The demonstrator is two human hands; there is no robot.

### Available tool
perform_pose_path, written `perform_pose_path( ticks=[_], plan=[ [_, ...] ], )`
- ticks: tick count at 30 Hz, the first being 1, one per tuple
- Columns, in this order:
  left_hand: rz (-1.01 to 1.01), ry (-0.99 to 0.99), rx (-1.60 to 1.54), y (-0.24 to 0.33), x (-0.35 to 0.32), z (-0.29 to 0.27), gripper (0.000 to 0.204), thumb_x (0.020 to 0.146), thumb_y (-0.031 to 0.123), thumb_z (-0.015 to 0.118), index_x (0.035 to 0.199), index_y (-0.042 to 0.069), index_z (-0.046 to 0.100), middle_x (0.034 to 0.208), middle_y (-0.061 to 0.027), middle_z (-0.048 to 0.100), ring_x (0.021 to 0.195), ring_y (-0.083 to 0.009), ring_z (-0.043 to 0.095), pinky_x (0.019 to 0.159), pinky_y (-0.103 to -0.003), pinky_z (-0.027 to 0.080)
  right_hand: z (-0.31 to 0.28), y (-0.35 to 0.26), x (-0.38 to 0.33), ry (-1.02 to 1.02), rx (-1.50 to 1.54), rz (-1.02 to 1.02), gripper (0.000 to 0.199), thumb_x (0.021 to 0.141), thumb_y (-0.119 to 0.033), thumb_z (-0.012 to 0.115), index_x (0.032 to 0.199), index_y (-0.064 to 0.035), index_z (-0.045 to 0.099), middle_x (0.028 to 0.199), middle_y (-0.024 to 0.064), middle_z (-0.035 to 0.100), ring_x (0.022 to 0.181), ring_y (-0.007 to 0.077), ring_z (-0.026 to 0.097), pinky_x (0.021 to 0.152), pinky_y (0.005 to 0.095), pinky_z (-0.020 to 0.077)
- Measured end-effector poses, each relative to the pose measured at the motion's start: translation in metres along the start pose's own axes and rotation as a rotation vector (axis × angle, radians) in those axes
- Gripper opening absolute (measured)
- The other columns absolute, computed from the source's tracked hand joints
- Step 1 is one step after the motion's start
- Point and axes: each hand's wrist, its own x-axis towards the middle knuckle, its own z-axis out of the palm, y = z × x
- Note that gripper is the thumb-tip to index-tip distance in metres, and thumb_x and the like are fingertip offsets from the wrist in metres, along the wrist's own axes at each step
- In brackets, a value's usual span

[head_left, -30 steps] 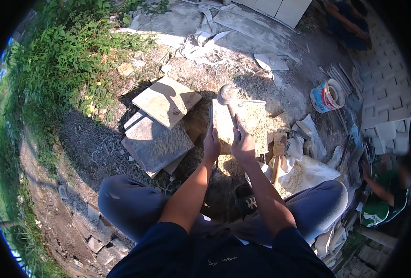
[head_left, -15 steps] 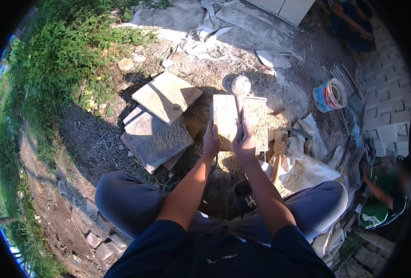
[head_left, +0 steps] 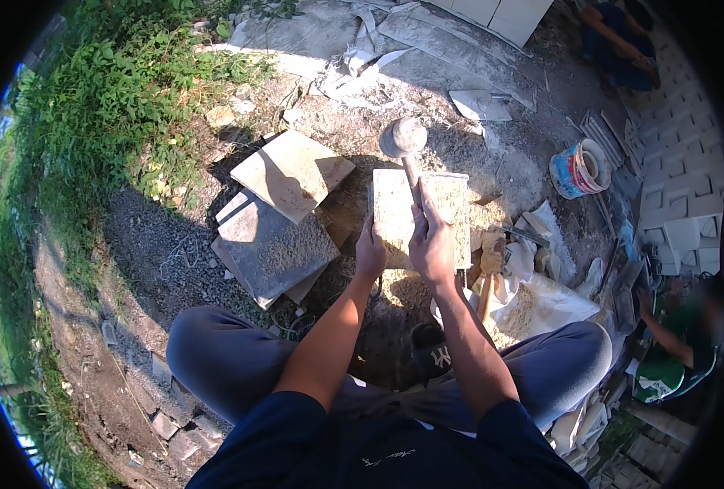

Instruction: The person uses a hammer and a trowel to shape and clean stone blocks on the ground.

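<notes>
My right hand [head_left: 432,248] is wrapped around the handle of a mallet [head_left: 404,138], whose round, dusty head points away from me above the far edge of a square slab [head_left: 453,213]. Pale and speckled with sandy grit, this slab lies in front of me between my knees. Along its left side my left hand [head_left: 370,254] grips the edge, fingers partly hidden beside it. Just right of the slab lies a wooden-handled tool [head_left: 490,273] with a blocky head.
On the left lie stacked square slabs, a pale one [head_left: 293,173] over a grey gritty one [head_left: 277,244]. A paint bucket [head_left: 578,169] stands at right, near white sacking [head_left: 541,303]. One person [head_left: 678,342] sits at lower right, another [head_left: 620,47] at upper right, beside stacked pale blocks [head_left: 688,163].
The mallet head has swung left and slightly farther away, its handle now leaning left. My left hand keeps its place at the slab's edge.
</notes>
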Motion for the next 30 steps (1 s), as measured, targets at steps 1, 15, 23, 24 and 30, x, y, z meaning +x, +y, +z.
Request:
perform_pose_path(
  ticks=[1, 15, 23, 24, 30],
  plan=[
    [-0.006, -0.026, 0.007, 0.004, 0.0, 0.003, 0.049, 0.11, 0.03, 0.039, 0.145, -0.003, 0.051, 0.139, -0.026, 0.06, 0.13, -0.0393, 0.058, 0.108, -0.042, 0.046, -0.011, -0.012, 0.0, -0.003, 0.062, 0.101, 0.044, 0.105, -0.01, 0.051, 0.148, -0.0067, 0.053, 0.114, 0.029, 0.07, 0.097, 0.0437, 0.072, 0.077, 0.0483, 0.0581],
    [-0.054, -0.06, -0.005, 0.019, 0.0, 0.017, 0.047, 0.11, 0.027, 0.04, 0.142, -0.004, 0.052, 0.135, -0.0267, 0.063, 0.127, -0.038, 0.061, 0.106, -0.041, 0.047, -0.009, 0.053, -0.021, -0.069, -0.108, 0.158, 0.047, 0.103, -0.005, 0.051, 0.15, -0.009, 0.052, 0.097, 0.0301, 0.071, 0.085, 0.0441, 0.072, 0.069, 0.0464, 0.0571],
    [0.016, -0.002, 0.032, 0.024, -0.002, 0.013, 0.046, 0.11, 0.029, 0.04, 0.142, -0.002, 0.053, 0.127, -0.0247, 0.067, 0.12, -0.0369, 0.065, 0.1, -0.041, 0.05, -0.016, 0.045, -0.021, -0.073, -0.2, 0.168, 0.046, 0.102, -0.007, 0.055, 0.149, -0.0057, 0.051, 0.101, 0.0299, 0.07, 0.085, 0.045, 0.072, 0.067, 0.0463, 0.0571],
    [0.015, 0.005, 0.035, 0.02, -0.003, 0.012, 0.046, 0.11, 0.029, 0.04, 0.142, -0.002, 0.053, 0.127, -0.0247, 0.067, 0.12, -0.0369, 0.065, 0.1, -0.041, 0.05, -0.016, 0.039, -0.019, -0.078, -0.195, 0.165, 0.046, 0.102, -0.007, 0.055, 0.149, -0.0057, 0.051, 0.101, 0.0299, 0.07, 0.085, 0.045, 0.072, 0.067, 0.0463, 0.0571],
    [0.043, 0.016, 0.028, 0.011, 0.002, 0.008, 0.046, 0.111, 0.029, 0.039, 0.141, -0.002, 0.054, 0.127, -0.0253, 0.067, 0.121, -0.0366, 0.064, 0.101, -0.041, 0.049, 0.0, 0.016, -0.027, 0.081, 0.061, -0.175, 0.048, 0.104, -0.007, 0.053, 0.151, -0.0038, 0.048, 0.114, 0.0304, 0.07, 0.096, 0.0403, 0.074, 0.078, 0.0417, 0.0587]
  ],
)
